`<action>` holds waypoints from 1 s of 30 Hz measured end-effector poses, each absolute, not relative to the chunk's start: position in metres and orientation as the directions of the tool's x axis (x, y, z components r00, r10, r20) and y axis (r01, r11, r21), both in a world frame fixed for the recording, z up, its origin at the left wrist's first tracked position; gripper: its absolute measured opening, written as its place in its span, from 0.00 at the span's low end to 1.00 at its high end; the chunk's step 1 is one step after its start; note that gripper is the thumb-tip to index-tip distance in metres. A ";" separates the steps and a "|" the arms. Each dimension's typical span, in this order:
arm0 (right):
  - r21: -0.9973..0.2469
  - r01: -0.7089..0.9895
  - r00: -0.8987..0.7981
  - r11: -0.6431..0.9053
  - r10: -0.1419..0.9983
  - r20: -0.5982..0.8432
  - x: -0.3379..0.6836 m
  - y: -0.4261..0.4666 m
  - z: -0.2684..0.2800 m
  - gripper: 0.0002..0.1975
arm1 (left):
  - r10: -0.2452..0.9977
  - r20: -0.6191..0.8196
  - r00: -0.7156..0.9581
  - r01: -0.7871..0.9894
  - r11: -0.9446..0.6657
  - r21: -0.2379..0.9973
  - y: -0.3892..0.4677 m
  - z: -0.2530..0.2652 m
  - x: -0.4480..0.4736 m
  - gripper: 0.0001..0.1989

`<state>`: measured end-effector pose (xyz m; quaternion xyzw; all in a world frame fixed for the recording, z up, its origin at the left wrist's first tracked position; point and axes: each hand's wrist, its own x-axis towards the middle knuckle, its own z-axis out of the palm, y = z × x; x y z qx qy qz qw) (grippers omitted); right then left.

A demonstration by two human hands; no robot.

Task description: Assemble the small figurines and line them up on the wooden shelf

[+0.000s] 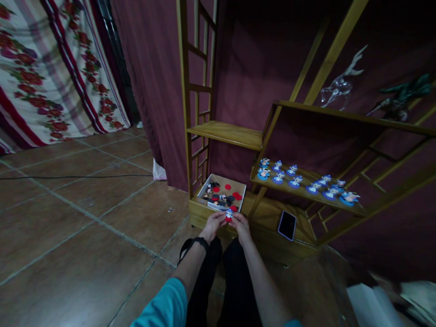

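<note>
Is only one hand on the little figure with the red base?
No, the left hand and the right hand both hold the figure.

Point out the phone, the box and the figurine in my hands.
Phone [287,225]: head view, middle of its dark screen.
Box [236,187]: head view, bare tan inside.
Figurine [229,213]: head view, white-and-blue body above its red base.

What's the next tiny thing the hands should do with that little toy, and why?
Maybe press the little figure gently onto its red base: the left hand and right hand both hold it near the box, and the toys on the shelf stand on round bases, so a snug fit might help.
</note>
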<state>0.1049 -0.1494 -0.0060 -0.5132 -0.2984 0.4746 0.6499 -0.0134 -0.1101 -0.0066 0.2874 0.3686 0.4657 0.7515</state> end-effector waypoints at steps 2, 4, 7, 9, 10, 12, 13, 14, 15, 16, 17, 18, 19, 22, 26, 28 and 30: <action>-0.949 -0.313 0.366 0.019 0.925 -0.102 0.105 -0.150 -0.005 0.14 | 0.915 -0.284 0.285 -0.496 0.394 0.773 -0.109 -0.007 -0.013 0.12; -0.949 -0.314 0.365 0.014 0.925 -0.108 0.106 -0.150 -0.003 0.14 | 0.911 -0.290 0.294 -0.490 0.404 0.772 -0.109 -0.007 -0.013 0.12; -0.948 -0.318 0.355 0.005 0.928 -0.114 0.106 -0.151 -0.003 0.14 | 0.895 -0.301 0.328 -0.462 0.430 0.776 -0.108 -0.007 -0.014 0.11; -0.947 -0.321 0.344 0.002 0.932 -0.115 0.106 -0.151 -0.003 0.14 | 0.892 -0.298 0.341 -0.452 0.433 0.780 -0.108 -0.006 -0.015 0.11; -0.947 -0.323 0.339 0.000 0.934 -0.115 0.107 -0.151 -0.004 0.15 | 0.891 -0.295 0.344 -0.450 0.433 0.781 -0.108 -0.006 -0.016 0.11; -0.945 -0.328 0.335 -0.001 0.935 -0.117 0.107 -0.150 -0.005 0.15 | 0.888 -0.293 0.356 -0.444 0.436 0.783 -0.109 -0.005 -0.017 0.12; -0.942 -0.335 0.334 0.001 0.935 -0.117 0.107 -0.150 -0.005 0.15 | 0.885 -0.292 0.363 -0.438 0.439 0.784 -0.109 -0.004 -0.017 0.13; -0.939 -0.343 0.333 0.004 0.936 -0.118 0.107 -0.150 -0.005 0.15 | 0.882 -0.292 0.371 -0.432 0.442 0.786 -0.109 -0.004 -0.018 0.14; -0.936 -0.351 0.332 0.006 0.936 -0.119 0.107 -0.150 -0.005 0.15 | 0.880 -0.288 0.379 -0.425 0.442 0.790 -0.110 -0.004 -0.018 0.16; -0.934 -0.358 0.332 0.006 0.936 -0.121 0.107 -0.149 -0.005 0.15 | 0.879 -0.282 0.385 -0.418 0.438 0.796 -0.110 -0.004 -0.017 0.18; -0.931 -0.364 0.332 0.005 0.935 -0.125 0.107 -0.149 -0.004 0.14 | 0.880 -0.271 0.390 -0.412 0.430 0.803 -0.110 -0.004 -0.017 0.19; -0.929 -0.369 0.334 0.004 0.934 -0.128 0.107 -0.149 -0.003 0.14 | 0.882 -0.259 0.394 -0.406 0.420 0.812 -0.110 -0.005 -0.016 0.20; -0.928 -0.374 0.335 0.002 0.933 -0.133 0.106 -0.149 -0.002 0.14 | 0.883 -0.246 0.399 -0.399 0.409 0.821 -0.110 -0.005 -0.015 0.20; -0.920 -0.391 0.331 -0.002 0.933 -0.142 0.106 -0.151 0.001 0.13 | 0.882 -0.232 0.411 -0.384 0.398 0.833 -0.109 -0.006 -0.014 0.21; -0.917 -0.398 0.320 -0.011 0.936 -0.150 0.106 -0.152 0.004 0.13 | 0.873 -0.250 0.419 -0.378 0.419 0.826 -0.109 -0.004 -0.014 0.23; -0.915 -0.402 0.314 -0.013 0.937 -0.151 0.107 -0.152 0.003 0.13 | 0.871 -0.257 0.418 -0.371 0.422 0.827 -0.110 -0.003 -0.014 0.23; -0.914 -0.405 0.304 -0.015 0.941 -0.150 0.107 -0.151 0.001 0.13 | 0.875 -0.259 0.409 -0.367 0.418 0.831 -0.110 -0.002 -0.014 0.23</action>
